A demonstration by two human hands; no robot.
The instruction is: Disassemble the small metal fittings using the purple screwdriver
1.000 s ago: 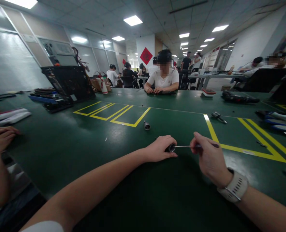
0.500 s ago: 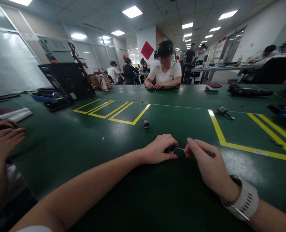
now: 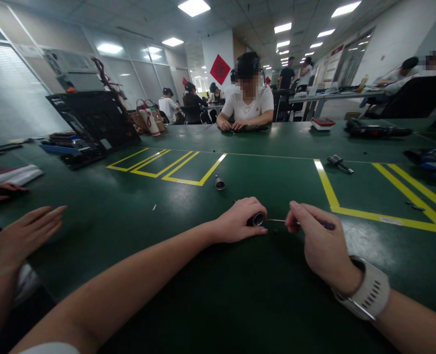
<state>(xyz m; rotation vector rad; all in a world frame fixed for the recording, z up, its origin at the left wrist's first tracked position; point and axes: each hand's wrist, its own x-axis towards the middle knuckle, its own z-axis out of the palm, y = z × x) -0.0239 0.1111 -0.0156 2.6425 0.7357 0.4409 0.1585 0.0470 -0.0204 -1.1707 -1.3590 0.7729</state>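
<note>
My left hand (image 3: pixel 240 221) is wrapped round a dark cylindrical metal part (image 3: pixel 257 219), its round open end facing right, held down at the green table (image 3: pixel 188 275). In my right hand (image 3: pixel 315 231) is a screwdriver (image 3: pixel 327 225) with a dark handle and a thin shaft. The shaft points left and its tip is at or very near the rim of the part; whether it touches I cannot tell. A tiny dark ring-like piece (image 3: pixel 276 231) lies on the table between my hands. Further off rests a small metal cup-shaped piece (image 3: pixel 219 183).
Yellow tape (image 3: pixel 183 181) marks rectangles on the table. A metal part with a shaft (image 3: pixel 340 163) lies at the right, with a black tool (image 3: pixel 378 129) behind. A co-worker's hand (image 3: pixel 26 236) is at the left. Another person (image 3: pixel 245 105) sits opposite. A large black panel (image 3: pixel 92 120) stands back left.
My right hand has drawn slightly right, showing more of the screwdriver shaft. The tiny ring-like piece now shows on the table. The co-worker's near hand at left has moved right with fingers extended.
</note>
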